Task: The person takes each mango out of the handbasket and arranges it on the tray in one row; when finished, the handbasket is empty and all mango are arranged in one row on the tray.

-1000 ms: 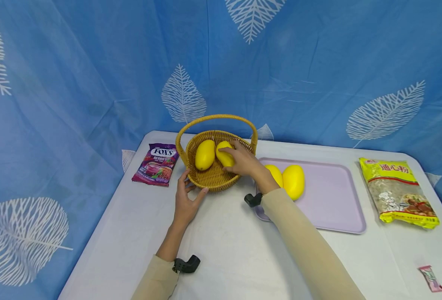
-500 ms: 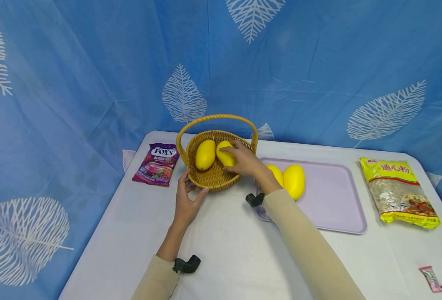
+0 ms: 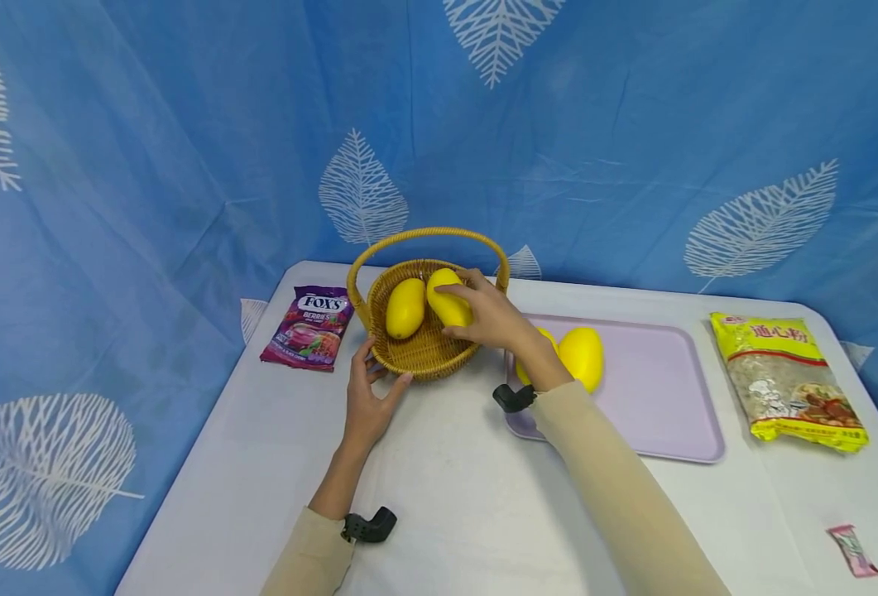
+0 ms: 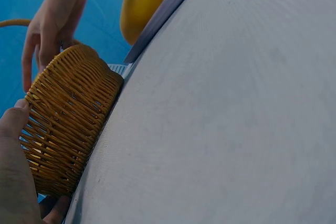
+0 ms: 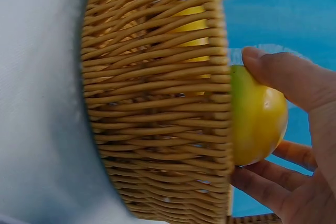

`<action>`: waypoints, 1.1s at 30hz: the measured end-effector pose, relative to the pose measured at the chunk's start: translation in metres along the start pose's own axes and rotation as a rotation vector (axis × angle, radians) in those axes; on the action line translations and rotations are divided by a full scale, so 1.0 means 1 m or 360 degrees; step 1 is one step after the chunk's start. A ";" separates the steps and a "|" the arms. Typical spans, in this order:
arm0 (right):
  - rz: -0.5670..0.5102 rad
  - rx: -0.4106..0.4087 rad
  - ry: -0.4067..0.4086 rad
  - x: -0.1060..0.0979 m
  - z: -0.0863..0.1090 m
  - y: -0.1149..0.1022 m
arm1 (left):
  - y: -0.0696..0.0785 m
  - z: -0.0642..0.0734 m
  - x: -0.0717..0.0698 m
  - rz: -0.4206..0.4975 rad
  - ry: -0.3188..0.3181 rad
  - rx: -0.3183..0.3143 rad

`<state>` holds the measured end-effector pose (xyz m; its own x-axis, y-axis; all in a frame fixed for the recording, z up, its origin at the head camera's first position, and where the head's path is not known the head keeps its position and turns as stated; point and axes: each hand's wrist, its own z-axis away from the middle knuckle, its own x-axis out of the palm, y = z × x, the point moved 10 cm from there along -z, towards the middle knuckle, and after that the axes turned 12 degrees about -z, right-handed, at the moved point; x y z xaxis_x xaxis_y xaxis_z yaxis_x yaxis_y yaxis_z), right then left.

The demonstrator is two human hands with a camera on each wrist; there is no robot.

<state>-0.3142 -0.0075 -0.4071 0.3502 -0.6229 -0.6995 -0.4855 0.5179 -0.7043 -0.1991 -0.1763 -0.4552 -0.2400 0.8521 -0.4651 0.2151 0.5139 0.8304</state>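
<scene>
My right hand (image 3: 492, 316) grips a yellow mango (image 3: 449, 300) at the right side of the wicker basket (image 3: 422, 358). In the right wrist view this mango (image 5: 257, 116) shows above the basket rim, with a green patch, between my thumb and fingers. A second mango (image 3: 405, 309) lies inside the basket on the left. My left hand (image 3: 370, 404) holds the basket's front left wall, thumb and fingers spread around it. From the left wrist, the thumb (image 4: 13, 121) is seen near the rim, and fingertips show low against the wall.
Two more mangoes, the right one (image 3: 582, 358) plainer to see, lie on a lilac tray (image 3: 654, 397). A purple candy bag (image 3: 309, 328) stands left of the basket. At the right are a noodle bag (image 3: 787, 381) and a small pink wrapped sweet (image 3: 853, 550). The basket handle (image 3: 427, 232) arches overhead.
My right hand has raised its mango a little out of the basket and shifted slightly right. The left hand and the basket stay in place.
</scene>
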 end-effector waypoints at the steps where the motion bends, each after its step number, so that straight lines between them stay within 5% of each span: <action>1: -0.0001 -0.0019 0.0014 -0.002 0.001 -0.002 | 0.000 0.000 0.000 0.0001 0.0001 0.0000; 12: -0.0093 -0.0154 0.0156 -0.028 0.032 -0.026 | -0.037 -0.003 0.011 -0.0006 0.0024 -0.0006; 27: -0.0058 -0.0261 0.0400 -0.059 0.093 -0.035 | -0.034 -0.002 0.011 0.0016 0.0009 -0.0037; 33: -0.0032 -0.0259 0.0533 -0.080 0.117 -0.031 | -0.008 -0.001 0.003 -0.0001 -0.0006 -0.0027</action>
<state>-0.2337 0.0950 -0.3437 0.0924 -0.8032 -0.5885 -0.6115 0.4207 -0.6701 -0.2022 -0.1777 -0.4630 -0.2364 0.8522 -0.4668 0.1986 0.5126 0.8353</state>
